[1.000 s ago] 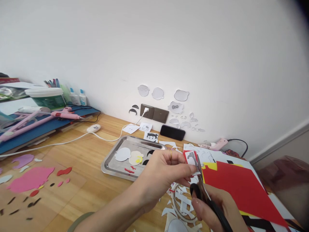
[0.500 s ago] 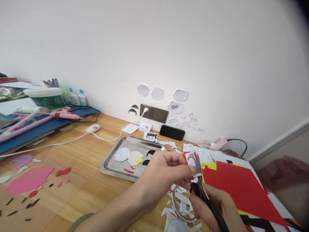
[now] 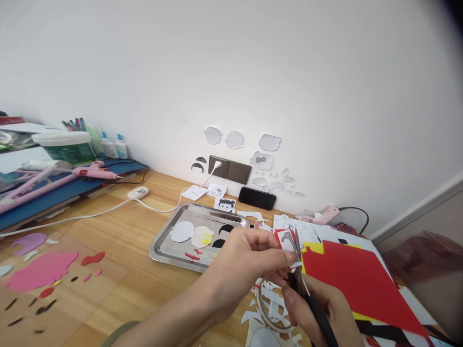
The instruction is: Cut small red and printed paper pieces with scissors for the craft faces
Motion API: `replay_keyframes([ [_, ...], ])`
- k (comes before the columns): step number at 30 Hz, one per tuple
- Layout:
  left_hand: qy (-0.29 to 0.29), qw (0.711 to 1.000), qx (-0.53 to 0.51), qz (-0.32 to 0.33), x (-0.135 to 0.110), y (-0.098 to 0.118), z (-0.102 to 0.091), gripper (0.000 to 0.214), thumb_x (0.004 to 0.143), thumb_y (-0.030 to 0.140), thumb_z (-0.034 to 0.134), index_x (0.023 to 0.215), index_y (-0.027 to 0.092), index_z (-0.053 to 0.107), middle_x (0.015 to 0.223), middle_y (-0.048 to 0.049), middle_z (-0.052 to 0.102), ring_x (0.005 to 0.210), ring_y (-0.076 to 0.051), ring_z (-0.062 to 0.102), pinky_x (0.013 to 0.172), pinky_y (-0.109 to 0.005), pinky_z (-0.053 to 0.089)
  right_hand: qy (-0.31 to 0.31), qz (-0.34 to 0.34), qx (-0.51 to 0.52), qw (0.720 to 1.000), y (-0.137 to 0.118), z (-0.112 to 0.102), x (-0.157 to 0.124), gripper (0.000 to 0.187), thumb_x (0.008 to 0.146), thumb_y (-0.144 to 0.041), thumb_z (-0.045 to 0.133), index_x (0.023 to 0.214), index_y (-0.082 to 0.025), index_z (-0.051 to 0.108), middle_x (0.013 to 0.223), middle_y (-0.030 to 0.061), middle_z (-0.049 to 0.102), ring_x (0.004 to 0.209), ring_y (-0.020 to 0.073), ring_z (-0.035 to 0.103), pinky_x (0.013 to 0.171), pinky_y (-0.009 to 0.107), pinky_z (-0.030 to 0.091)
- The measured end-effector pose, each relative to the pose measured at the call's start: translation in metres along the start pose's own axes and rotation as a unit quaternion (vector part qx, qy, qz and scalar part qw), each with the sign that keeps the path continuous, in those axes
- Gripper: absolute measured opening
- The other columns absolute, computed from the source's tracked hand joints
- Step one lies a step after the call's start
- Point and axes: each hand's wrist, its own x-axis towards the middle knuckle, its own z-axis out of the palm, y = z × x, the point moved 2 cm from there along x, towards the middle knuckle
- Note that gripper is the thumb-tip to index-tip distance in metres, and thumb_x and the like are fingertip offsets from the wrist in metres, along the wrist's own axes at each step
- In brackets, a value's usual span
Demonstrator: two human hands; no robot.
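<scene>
My left hand [image 3: 249, 258] pinches a small red and white paper piece [image 3: 285, 239] with a grey printed shape, a ring on one finger. My right hand [image 3: 320, 311] grips black-handled scissors [image 3: 302, 284], whose blades point up into the edge of that piece. Both hands hover above white paper scraps [image 3: 269, 308] near the table's front. A large red sheet [image 3: 358, 279] lies just right of the scissors.
A steel tray [image 3: 162, 243] with white, yellow, red and black cut-outs sits behind my left hand. Pink and red foam bits [image 3: 39, 270] lie at the left. A phone [image 3: 257, 197], wall sockets [image 3: 229, 168], a white cable [image 3: 90, 212] and pink glue guns [image 3: 96, 171] are further back.
The scissors have crept slightly upward along the paper piece and my right hand has shifted a little left. The view has drifted slightly; the left hand keeps its pinch.
</scene>
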Motion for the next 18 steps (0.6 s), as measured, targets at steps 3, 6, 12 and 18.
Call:
replay_keyframes([
  [3, 0.005, 1.0, -0.001, 0.003, 0.0, 0.002, 0.0, 0.013, 0.069, 0.02, 0.062, 0.062, 0.01, 0.057, 0.058, 0.001, 0.053, 0.05, -0.004, 0.048, 0.051, -0.015, 0.041, -0.012, 0.031, 0.004, 0.999, 0.005, 0.001, 0.003, 0.022, 0.067, -0.035, 0.053, 0.053, -0.018, 0.048, 0.05, -0.0022, 0.044, 0.05, 0.0156, 0.044, 0.045, 0.025, 0.04],
  [6, 0.003, 1.0, -0.017, 0.004, 0.0, 0.002, -0.001, 0.012, 0.069, 0.02, 0.062, 0.063, 0.01, 0.058, 0.062, 0.0004, 0.053, 0.053, -0.005, 0.049, 0.053, -0.016, 0.044, 0.011, 0.037, -0.006, 0.999, 0.004, 0.0, 0.003, 0.028, 0.065, -0.035, 0.054, 0.048, -0.02, 0.037, 0.047, -0.0049, 0.034, 0.046, 0.0123, 0.035, 0.041, 0.023, 0.032],
  [12, 0.014, 1.0, -0.023, 0.013, 0.001, 0.0, -0.002, 0.015, 0.069, 0.025, 0.064, 0.066, 0.012, 0.057, 0.063, 0.0, 0.057, 0.053, -0.005, 0.052, 0.05, -0.015, 0.046, 0.004, 0.061, 0.023, 0.998, -0.007, 0.0, 0.001, 0.033, 0.067, -0.043, 0.049, 0.046, -0.022, 0.035, 0.045, -0.0041, 0.035, 0.043, 0.0126, 0.035, 0.04, 0.024, 0.031],
  [18, 0.034, 0.999, -0.006, 0.019, 0.0, 0.005, -0.004, 0.011, 0.074, 0.025, 0.057, 0.074, 0.014, 0.054, 0.068, -0.0032, 0.063, 0.057, -0.01, 0.059, 0.043, -0.014, 0.043, 0.023, 0.006, 0.07, 0.997, -0.019, -0.009, -0.001, 0.031, 0.064, -0.046, 0.055, 0.045, -0.02, 0.054, 0.044, 0.0001, 0.052, 0.044, 0.0172, 0.05, 0.04, 0.024, 0.04],
])
